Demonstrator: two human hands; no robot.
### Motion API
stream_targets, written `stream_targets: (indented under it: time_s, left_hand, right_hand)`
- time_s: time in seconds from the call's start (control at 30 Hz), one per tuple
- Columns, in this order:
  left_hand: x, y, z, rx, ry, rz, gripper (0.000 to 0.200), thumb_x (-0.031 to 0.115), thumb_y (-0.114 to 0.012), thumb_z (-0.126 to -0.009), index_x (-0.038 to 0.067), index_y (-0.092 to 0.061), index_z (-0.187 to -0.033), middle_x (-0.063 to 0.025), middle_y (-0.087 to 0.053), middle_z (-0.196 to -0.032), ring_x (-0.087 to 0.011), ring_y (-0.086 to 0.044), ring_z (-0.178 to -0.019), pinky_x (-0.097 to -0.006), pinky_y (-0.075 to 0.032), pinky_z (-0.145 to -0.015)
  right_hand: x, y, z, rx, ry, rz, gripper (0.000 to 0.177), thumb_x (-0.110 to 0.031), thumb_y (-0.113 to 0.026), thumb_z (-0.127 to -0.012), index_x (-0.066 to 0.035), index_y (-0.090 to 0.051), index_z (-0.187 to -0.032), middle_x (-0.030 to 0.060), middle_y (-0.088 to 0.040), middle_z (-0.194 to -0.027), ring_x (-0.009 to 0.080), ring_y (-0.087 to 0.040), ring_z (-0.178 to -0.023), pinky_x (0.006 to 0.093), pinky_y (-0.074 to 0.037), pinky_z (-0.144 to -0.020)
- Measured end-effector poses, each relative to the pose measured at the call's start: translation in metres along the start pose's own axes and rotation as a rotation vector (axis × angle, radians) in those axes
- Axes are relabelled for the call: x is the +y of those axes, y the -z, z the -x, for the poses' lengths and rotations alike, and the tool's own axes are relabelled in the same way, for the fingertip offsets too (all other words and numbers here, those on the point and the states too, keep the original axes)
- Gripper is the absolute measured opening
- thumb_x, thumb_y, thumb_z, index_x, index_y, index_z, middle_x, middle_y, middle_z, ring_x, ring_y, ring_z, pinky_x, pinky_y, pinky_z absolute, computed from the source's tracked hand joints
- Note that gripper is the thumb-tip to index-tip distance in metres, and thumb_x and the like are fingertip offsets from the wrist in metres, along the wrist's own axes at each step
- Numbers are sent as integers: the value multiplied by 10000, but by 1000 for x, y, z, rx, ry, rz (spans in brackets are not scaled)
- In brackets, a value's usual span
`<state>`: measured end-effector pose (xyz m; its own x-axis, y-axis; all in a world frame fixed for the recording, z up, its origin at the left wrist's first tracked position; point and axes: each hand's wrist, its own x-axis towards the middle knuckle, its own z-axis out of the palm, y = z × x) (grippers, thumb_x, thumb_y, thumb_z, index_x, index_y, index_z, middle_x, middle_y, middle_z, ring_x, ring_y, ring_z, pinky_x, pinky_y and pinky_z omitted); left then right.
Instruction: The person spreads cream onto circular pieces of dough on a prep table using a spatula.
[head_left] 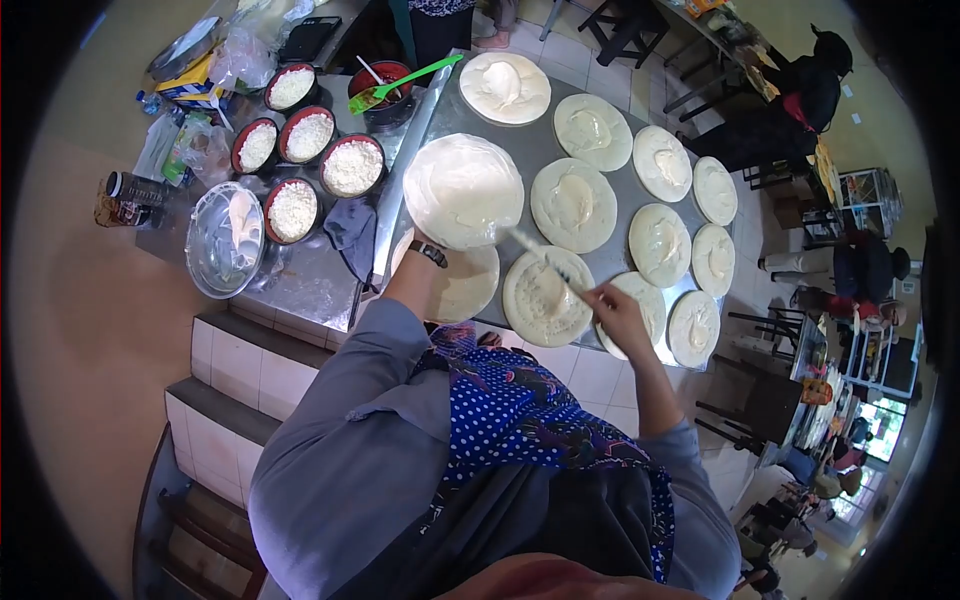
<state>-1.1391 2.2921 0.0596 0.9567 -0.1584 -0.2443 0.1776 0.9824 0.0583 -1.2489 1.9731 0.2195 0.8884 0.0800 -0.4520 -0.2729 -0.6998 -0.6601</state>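
Observation:
My left hand (403, 246), a dark watch on its wrist, is at the near edge of a large round of dough (463, 190) coated with glossy cream. The round lies over my hand, and most of my fingers are hidden beneath it. My right hand (618, 314) is closed round the handle of a spreading spatula (545, 254). Its pale blade points up and left, its tip close to the coated round. Below the blade sits another dough round (546, 300) with a smeared centre. A plainer round (465, 283) lies beside my left forearm.
Several cream-topped rounds (574, 205) cover the metal table (520, 140). To the left stand bowls of white crumbly filling (353, 166), a clear plastic basin (215, 245) and a dark bowl with a green spatula (405, 84) across it. A dark cloth (351, 238) lies nearby. Other people are at the right.

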Motion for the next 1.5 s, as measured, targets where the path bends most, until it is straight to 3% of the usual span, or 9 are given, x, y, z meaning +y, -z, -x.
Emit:
stream_targets:
  time_s: [0.5,0.57,0.6,0.7,1.03,1.13,1.23,1.37,1.5]
  left_hand:
    - [50,12,-58,519,-65,-436,693,548,-331,-977,-27,-419,-1353,-161,-502,-1358,-320,-499,-1229,-439,-364,-1062]
    - [60,12,-64,619,-591,-1438,557,464,-429,-966,18,-488,-1294,-126,-565,-1246,-268,-582,-1072,-392,-439,-897]
    - [59,-4,-67,620,-587,-1439,557,464,-429,-966,18,-488,-1294,-126,-565,-1246,-268,-582,-1072,-392,-439,-897]
    - [60,-49,-106,586,-293,-970,344,326,-510,-944,84,-536,-1187,-119,-610,-948,-180,-628,-741,-298,-397,-538]
    - [52,-38,-258,677,146,-797,184,338,-531,-941,154,-525,-942,13,-422,-539,-132,-403,-399,-281,-292,-368]
    - [46,-30,-278,547,246,-1011,191,240,-621,-874,119,-553,-1005,-34,-563,-699,-187,-553,-547,-348,-477,-493]
    - [28,-63,-253,166,43,-421,428,79,-621,-798,21,-524,-1211,-159,-567,-1209,-328,-538,-1170,-573,-398,-1031]
    - [31,-104,-192,30,-48,-272,476,22,-572,-803,3,-481,-1269,-182,-538,-1288,-337,-505,-1229,-522,-420,-1033]
    - [44,-113,-111,-339,-31,-41,590,396,-505,-908,69,-421,-1392,-128,-464,-1415,-337,-430,-1306,-543,-323,-1093]
  right_hand:
    - [26,-15,16,82,-143,-463,154,-165,-625,-908,-37,-651,-991,-18,-547,-633,32,-429,-495,194,-324,-438]
    - [29,-12,17,84,-126,-482,160,-163,-623,-913,-29,-646,-997,-9,-551,-641,33,-430,-496,191,-321,-436]
    - [30,-11,18,84,-131,-482,160,-163,-623,-913,-29,-646,-997,-9,-551,-641,33,-430,-496,191,-321,-436]
    - [32,-12,20,131,-176,-569,171,-168,-617,-924,-18,-635,-1005,-2,-551,-644,34,-426,-495,189,-316,-433]
    - [46,-19,40,253,-304,-727,186,-172,-590,-942,-27,-600,-1058,11,-569,-686,32,-424,-474,182,-299,-401]
    - [48,-20,45,262,-327,-738,188,-176,-591,-942,-27,-599,-1057,11,-569,-684,32,-423,-471,183,-298,-399]
    - [42,-18,44,272,-305,-751,192,-175,-587,-943,-22,-598,-1060,12,-568,-688,33,-425,-481,181,-299,-408]
    - [29,-9,40,275,-163,-754,202,-168,-575,-949,-17,-595,-1081,16,-576,-726,34,-439,-518,182,-316,-440]
    - [19,1,32,307,78,-644,210,-128,-559,-953,-3,-601,-1117,13,-591,-791,59,-496,-610,202,-381,-517]
